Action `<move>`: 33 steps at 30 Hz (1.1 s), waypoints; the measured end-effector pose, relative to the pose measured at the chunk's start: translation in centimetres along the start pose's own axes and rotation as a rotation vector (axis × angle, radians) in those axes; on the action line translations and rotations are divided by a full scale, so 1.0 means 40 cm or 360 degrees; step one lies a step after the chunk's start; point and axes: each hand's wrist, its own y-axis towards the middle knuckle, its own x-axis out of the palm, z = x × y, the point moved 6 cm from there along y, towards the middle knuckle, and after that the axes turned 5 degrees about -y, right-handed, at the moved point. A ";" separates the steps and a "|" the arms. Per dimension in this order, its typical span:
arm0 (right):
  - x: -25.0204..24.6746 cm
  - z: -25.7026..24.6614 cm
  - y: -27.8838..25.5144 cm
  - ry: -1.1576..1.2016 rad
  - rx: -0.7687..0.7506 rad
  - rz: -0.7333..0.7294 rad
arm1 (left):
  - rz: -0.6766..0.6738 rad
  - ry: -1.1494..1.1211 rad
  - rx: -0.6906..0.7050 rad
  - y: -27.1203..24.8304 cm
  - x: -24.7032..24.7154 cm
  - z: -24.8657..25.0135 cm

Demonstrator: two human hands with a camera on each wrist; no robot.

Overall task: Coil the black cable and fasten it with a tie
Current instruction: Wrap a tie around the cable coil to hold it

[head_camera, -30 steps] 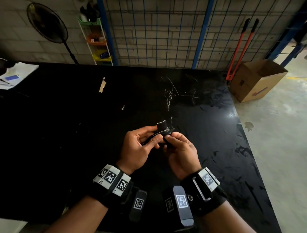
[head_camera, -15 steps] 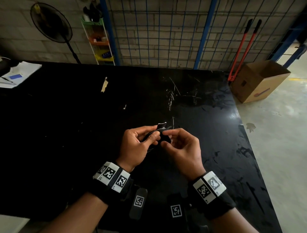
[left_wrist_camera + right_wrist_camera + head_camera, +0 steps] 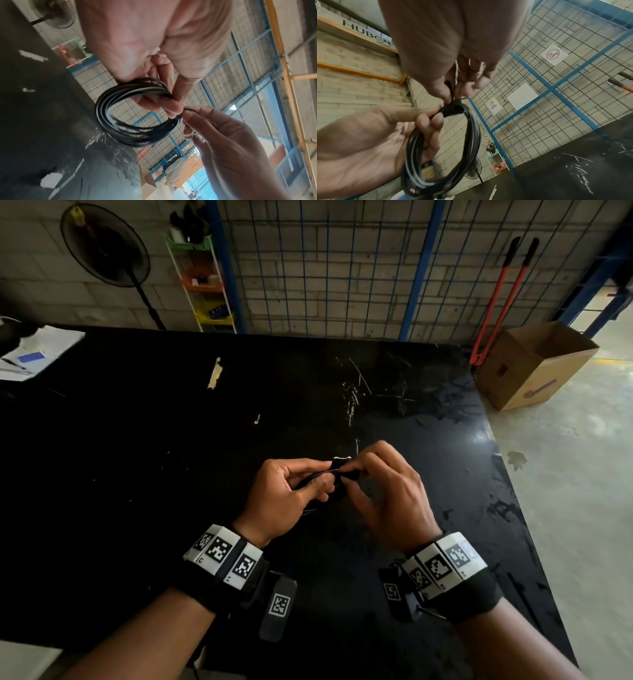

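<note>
The black cable [image 3: 109, 106] is wound into a small round coil of several loops, held above the black table [image 3: 137, 440]. My left hand [image 3: 291, 494] grips the coil [image 3: 471, 142] between thumb and fingers at its top. A black tie [image 3: 453, 110] wraps the bunched loops there. My right hand [image 3: 387, 491] pinches the tie's free end [image 3: 452, 88] between thumb and fingertips, right beside the left fingers. In the head view only a short bit of the tie [image 3: 340, 463] shows between the hands; most of the coil is hidden by them.
Papers [image 3: 34, 350] lie at the table's far left corner. Behind the table stand a fan [image 3: 102, 244], a small shelf rack [image 3: 202, 278] and a wire mesh fence [image 3: 342, 268]. A cardboard box [image 3: 534, 364] and red bolt cutters [image 3: 496, 299] are on the floor to the right.
My right hand has turned and lifted, its fingers now pinching the tie from above at the coil's top. The left hand keeps its grip on the coil, nearly still.
</note>
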 end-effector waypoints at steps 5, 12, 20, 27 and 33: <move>-0.004 0.023 0.009 0.0229 0.0026 -0.0234 | -0.0206 0.0261 0.0046 0.002 -0.003 0.002; -0.003 0.050 0.001 0.0397 0.0179 -0.0126 | -0.0259 0.0444 0.0108 0.010 -0.012 0.011; 0.018 0.070 0.017 0.0568 0.0310 -0.0152 | -0.0302 0.0636 0.0282 0.020 -0.012 0.039; 0.033 0.086 0.039 0.0724 0.0506 -0.0412 | -0.0379 0.0805 0.0424 0.020 -0.014 0.049; 0.046 0.094 0.040 0.0679 0.0596 -0.0498 | -0.0332 0.0854 0.0453 0.007 -0.010 0.061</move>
